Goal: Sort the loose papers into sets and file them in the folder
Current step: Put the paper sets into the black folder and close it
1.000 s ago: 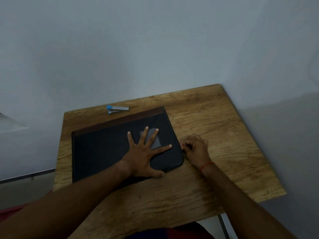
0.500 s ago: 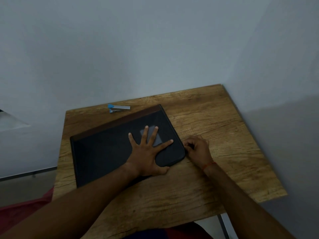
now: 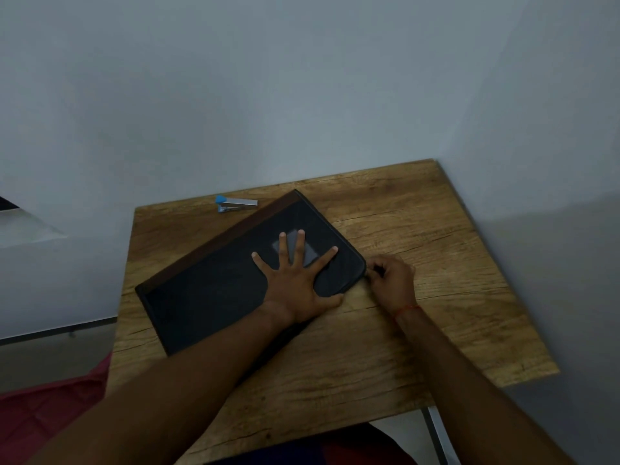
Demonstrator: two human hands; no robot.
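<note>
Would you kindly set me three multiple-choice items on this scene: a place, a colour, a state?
1. The blue-and-silver stapler lies: A beyond the black zip folder, at the wooden table's far edge; B on the folder; C in a hand.
2. The right wrist's thread is: A green; B red; C white.
3. The left hand is: A fisted; B flat on the folder, fingers spread; C lifted.
1A, it sits past the folder; 2B, red shows; 3B, it lies spread.

Bare wood is lying open from 3 to 5 o'clock
The folder [image 3: 208, 297] is covering the surface [image 3: 419, 236] from centre to 9 o'clock; a stapler [image 3: 236, 203] is sitting at 11 o'clock, just before the wall [image 3: 302, 95] closing off 12 o'clock.
</note>
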